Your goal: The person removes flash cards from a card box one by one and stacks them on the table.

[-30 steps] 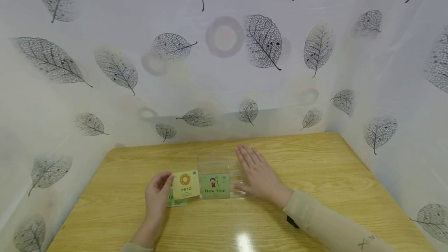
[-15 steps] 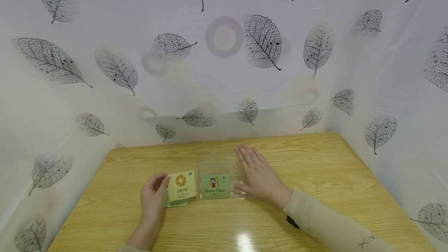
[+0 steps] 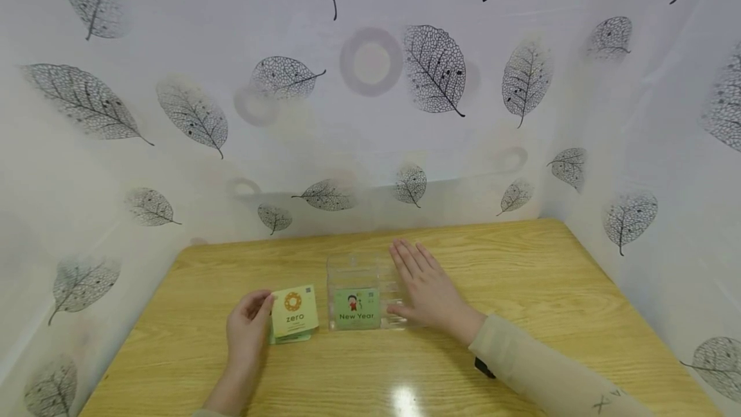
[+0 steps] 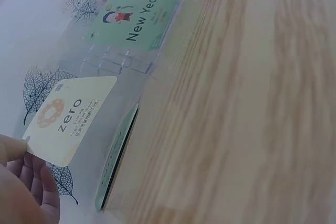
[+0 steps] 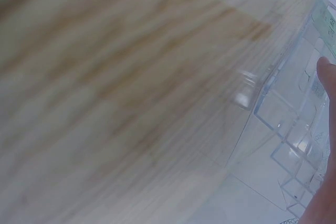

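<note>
Between thumb and fingers, my left hand pinches a yellow "zero" flashcard by its left edge. Beneath that card a small pile of green cards lies on the table; the left wrist view shows the pile below the raised flashcard. To the right stands a clear plastic box with a green "New Year" card in it. My right hand rests with straight fingers on the box's right part, and in the right wrist view its thumb touches or nearly touches the clear plastic.
The wood-grain table reaches back to a pale curtain printed with leaves, which also hangs along both sides. Light glares off the table near its front. A dark object shows under the right sleeve.
My left hand has drawn the zero flashcard leftward, away from the clear box, until it lies over the green cards. The right hand has stayed in place.
</note>
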`<state>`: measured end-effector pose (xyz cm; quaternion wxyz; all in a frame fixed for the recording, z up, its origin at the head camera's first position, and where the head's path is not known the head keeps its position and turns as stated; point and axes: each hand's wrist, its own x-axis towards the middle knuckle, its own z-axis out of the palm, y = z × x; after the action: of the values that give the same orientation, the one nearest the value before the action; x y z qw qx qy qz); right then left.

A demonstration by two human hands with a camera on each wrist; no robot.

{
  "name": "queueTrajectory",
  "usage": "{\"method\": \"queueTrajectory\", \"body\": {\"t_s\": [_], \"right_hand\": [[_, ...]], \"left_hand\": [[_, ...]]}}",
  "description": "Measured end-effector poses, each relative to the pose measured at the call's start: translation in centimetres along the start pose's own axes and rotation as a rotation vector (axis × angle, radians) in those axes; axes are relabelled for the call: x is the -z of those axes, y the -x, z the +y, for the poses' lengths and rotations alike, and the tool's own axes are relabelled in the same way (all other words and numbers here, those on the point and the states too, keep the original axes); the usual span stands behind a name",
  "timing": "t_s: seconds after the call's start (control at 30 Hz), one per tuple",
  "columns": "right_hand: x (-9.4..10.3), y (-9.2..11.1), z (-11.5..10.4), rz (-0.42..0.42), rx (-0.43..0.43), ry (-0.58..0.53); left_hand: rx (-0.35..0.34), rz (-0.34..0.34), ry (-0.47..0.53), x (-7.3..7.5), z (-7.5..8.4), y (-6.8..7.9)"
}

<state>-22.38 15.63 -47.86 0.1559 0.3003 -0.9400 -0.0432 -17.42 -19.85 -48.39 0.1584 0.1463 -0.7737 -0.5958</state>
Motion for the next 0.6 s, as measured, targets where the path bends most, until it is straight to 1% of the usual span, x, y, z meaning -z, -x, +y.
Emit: {"method": "queueTrajectory", "body": {"t_s": [0.23,0.6], "right_hand": [[0.2,0.0,-0.1,-0.008,0.0,-0.011],[0.2,0.0,-0.1,-0.019,-0.006,-0.01]], "left_hand": [[0.035,-0.011,-0.024,0.6,-0.4,-0.4],[0.056,-0.042,-0.041,1.2,-1.1,-0.8]]}}
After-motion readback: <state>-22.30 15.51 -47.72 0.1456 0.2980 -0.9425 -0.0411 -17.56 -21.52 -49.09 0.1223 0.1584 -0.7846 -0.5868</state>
